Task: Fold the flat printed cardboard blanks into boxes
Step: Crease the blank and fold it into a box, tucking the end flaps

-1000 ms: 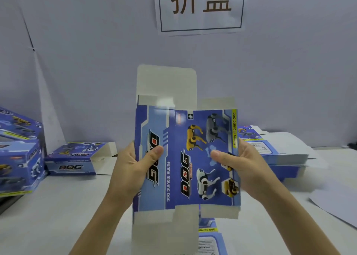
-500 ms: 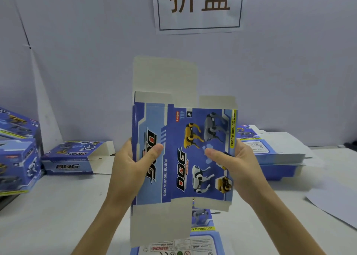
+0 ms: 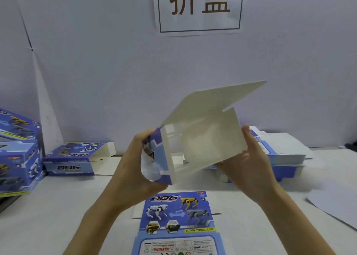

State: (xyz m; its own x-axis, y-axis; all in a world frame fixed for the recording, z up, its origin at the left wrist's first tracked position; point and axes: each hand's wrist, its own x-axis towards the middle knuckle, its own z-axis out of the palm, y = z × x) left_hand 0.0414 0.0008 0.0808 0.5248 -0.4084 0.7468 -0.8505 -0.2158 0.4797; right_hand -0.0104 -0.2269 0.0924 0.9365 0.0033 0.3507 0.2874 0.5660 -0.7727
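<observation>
I hold a blue printed cardboard blank [image 3: 204, 139] above the table, popped open into a tube with its white inside facing me. A long white flap sticks up and to the right. My left hand [image 3: 141, 169] grips its blue left side. My right hand [image 3: 249, 162] holds its right wall and lower edge. Below my hands another flat blank [image 3: 179, 222] with dog pictures lies printed side up on the table.
A stack of flat blanks [image 3: 284, 156] lies behind my right hand. A folded box with an open end flap [image 3: 71, 160] and stacked folded boxes [image 3: 17, 150] stand at the left. A white sheet [image 3: 336, 206] lies at the right. A sign [image 3: 199, 7] hangs on the wall.
The blank was held flat and upright with its printed face towards me. Now it is tipped over and opened into a tube, white inside showing. The view has dropped towards the table.
</observation>
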